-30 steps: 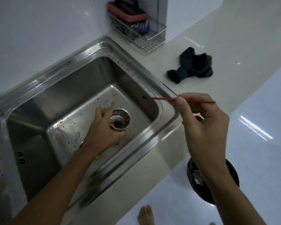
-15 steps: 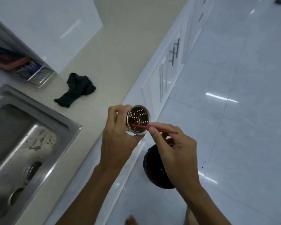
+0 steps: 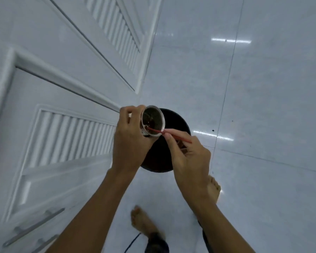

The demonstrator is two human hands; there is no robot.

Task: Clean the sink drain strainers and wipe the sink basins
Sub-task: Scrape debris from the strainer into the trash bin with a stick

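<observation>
Strainer (image 3: 153, 121) gripped in our left hand (image 3: 130, 143) above the black bin's (image 3: 179, 121) 10 o'clock rim, our right hand (image 3: 187, 157) pinching a red stick (image 3: 169, 134) into its cup, cabinet doors (image 3: 62, 136) close at 9 o'clock, open floor (image 3: 263, 106) toward 3 o'clock.

Single head-worn wide-angle view, looking steeply down from above the person's own forearms onto the black bin (image 3: 173, 125) on the tiled floor (image 3: 263, 88). The bin sits at frame centre, close below the camera; louvred cabinet doors (image 3: 62, 136) stand left of the bin, bare feet nearer the camera.
</observation>
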